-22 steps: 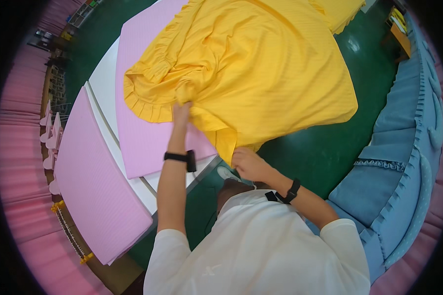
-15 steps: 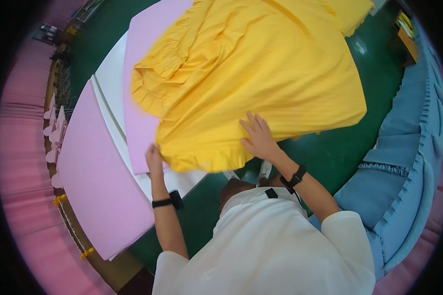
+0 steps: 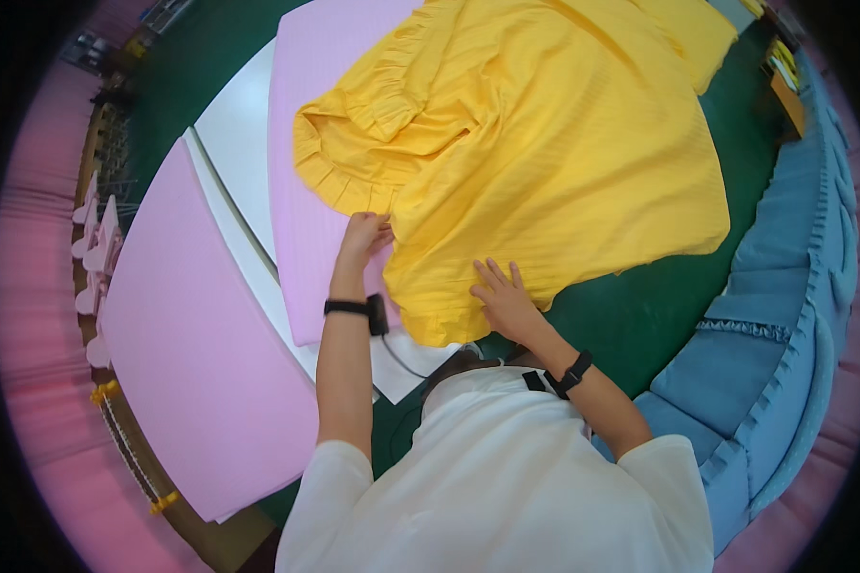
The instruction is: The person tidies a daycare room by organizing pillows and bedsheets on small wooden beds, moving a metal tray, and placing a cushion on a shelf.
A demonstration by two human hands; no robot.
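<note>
A large yellow ruffled cloth cover (image 3: 564,181) lies creased over the table, its frilled edge running along the left side and the near end. At the frill's left side, my left hand (image 3: 361,237) is closed, with its fingertips pinching the cloth's edge. Fingers spread, my right hand (image 3: 508,304) rests flat on the cover close to its near edge. Beneath the cover, a pink padded sheet (image 3: 301,258) shows on the left, lying on a white surface (image 3: 244,119).
Another pink-topped panel (image 3: 201,353) stands to the left, past a narrow gap. Blue ruffled cushioned seating (image 3: 736,382) curves along the right. Pink curtains (image 3: 38,286) hang at far left, near pink frames (image 3: 100,248). Green floor (image 3: 621,320) shows between the table and the seating.
My left hand has moved up and right from the cover's near-left corner to the frill farther along. The cloth's near-left corner has shifted right. My right hand stays spread on the cloth.
</note>
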